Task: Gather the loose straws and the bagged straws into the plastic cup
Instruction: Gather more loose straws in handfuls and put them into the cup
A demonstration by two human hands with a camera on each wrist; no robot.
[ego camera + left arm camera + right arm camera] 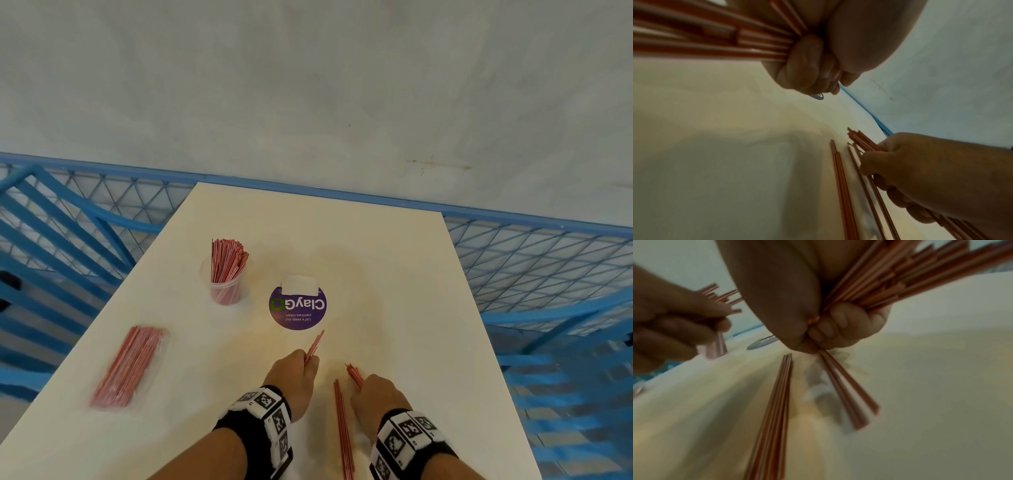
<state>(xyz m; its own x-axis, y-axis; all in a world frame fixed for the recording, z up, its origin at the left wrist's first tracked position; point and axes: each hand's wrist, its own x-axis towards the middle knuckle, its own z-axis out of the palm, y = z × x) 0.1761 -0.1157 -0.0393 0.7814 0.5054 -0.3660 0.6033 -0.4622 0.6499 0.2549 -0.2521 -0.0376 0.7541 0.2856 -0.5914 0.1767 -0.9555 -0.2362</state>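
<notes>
A clear plastic cup (226,287) stands upright on the white table (394,260), left of centre, with several red-and-white straws in it. A flat clear bag of straws (130,366) lies near the table's left edge. My left hand (297,373) grips a small bunch of straws (314,345), also seen in the left wrist view (715,37). My right hand (378,394) grips a thicker bunch (900,277), its tips (353,373) poking out. A few loose straws (342,431) lie on the table between my hands.
A round purple sticker (297,308) with a white card (298,285) sits behind my hands. Blue metal mesh fencing (534,260) runs round the table's far and side edges. A pale wall rises beyond.
</notes>
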